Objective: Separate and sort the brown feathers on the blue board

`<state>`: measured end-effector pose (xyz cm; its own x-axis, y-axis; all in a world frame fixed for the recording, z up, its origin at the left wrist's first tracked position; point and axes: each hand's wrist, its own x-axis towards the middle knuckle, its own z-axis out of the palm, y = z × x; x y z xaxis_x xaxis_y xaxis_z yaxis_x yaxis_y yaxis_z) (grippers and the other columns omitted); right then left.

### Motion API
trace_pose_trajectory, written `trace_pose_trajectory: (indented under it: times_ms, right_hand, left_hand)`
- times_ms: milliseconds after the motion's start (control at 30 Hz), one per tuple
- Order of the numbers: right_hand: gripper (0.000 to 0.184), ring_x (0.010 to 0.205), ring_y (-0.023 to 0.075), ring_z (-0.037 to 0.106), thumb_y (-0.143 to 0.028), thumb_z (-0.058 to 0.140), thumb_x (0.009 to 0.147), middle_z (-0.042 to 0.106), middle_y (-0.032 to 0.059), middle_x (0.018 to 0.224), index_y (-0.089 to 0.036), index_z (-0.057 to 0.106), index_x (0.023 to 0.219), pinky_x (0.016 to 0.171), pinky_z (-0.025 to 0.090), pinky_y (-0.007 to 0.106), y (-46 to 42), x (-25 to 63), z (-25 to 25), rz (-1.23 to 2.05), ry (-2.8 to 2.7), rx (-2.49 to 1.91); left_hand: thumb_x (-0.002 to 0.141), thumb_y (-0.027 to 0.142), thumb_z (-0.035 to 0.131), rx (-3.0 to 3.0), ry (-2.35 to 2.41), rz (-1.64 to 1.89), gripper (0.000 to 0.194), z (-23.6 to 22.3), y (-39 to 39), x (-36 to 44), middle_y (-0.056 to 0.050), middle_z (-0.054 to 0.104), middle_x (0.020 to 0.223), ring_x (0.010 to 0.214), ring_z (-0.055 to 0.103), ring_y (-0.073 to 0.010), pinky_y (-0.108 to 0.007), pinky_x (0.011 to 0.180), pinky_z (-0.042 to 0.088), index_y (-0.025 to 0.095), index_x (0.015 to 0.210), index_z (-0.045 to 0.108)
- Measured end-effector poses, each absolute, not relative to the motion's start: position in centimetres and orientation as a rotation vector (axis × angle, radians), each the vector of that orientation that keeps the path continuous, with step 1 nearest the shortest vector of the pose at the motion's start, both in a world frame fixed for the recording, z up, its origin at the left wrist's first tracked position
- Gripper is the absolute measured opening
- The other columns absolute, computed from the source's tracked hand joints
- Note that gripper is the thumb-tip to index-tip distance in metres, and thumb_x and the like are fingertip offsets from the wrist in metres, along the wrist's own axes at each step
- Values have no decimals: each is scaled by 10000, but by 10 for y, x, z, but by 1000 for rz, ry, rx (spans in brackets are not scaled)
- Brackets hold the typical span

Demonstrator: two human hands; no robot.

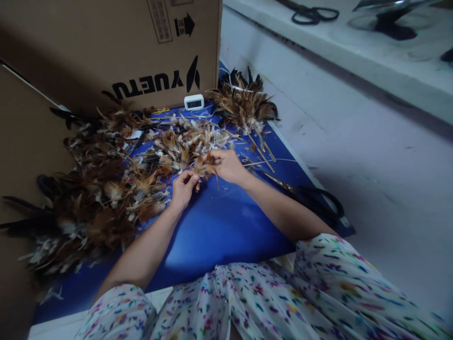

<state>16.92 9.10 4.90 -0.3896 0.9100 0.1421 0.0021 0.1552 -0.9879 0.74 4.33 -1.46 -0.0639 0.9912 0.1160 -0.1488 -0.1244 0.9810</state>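
Note:
Between my hands is a small tuft of brown feathers (204,169). My left hand (184,188) pinches its lower left end with thumb and forefinger. At its upper right side, my right hand (225,165) closes its fingertips on the same tuft. A wide heap of brown, black and whitish feathers (109,189) spreads over the blue table (219,226) to the left of and beyond my hands. Farther back on the right lies a bundle of feathers (247,101) with thin sticks poking out towards me.
Large scissors (314,196) with black handles lie by the table's right edge. A small white digital display (194,102) stands before a big cardboard box (106,47). Along the right runs a wall with a ledge (339,52), holding another pair of scissors (314,15).

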Motion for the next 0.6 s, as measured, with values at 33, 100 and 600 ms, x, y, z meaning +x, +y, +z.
trace_pose_trajectory:
  times_ms: [33, 100, 600]
  right_hand:
    - [319, 644, 125, 591, -349, 783, 594, 629, 2, 706, -141, 618, 769, 579, 491, 240, 91, 169, 48, 1357, -1597, -894]
    - [282, 650, 120, 586, -326, 766, 616, 631, -1, 717, -145, 620, 775, 581, 486, 232, 91, 169, 47, 1355, -1620, -879]
    - [155, 663, 109, 564, -252, 694, 685, 616, -10, 699, -139, 618, 758, 611, 465, 229, 89, 171, 46, 1231, -1744, -881]
  left_hand:
    - [742, 412, 724, 1151, 1074, 1410, 302, -15, 43, 7, 32, 564, 536, 410, 470, -65, -191, 412, 401, 157, 677, 575]
    - [745, 414, 722, 1153, 1070, 1412, 303, -15, 43, 7, 32, 564, 536, 410, 472, -66, -191, 411, 400, 158, 677, 574]
    - [768, 401, 702, 1259, 1092, 1356, 271, -13, 42, 6, 33, 564, 543, 434, 482, -67, -191, 433, 406, 159, 697, 603]
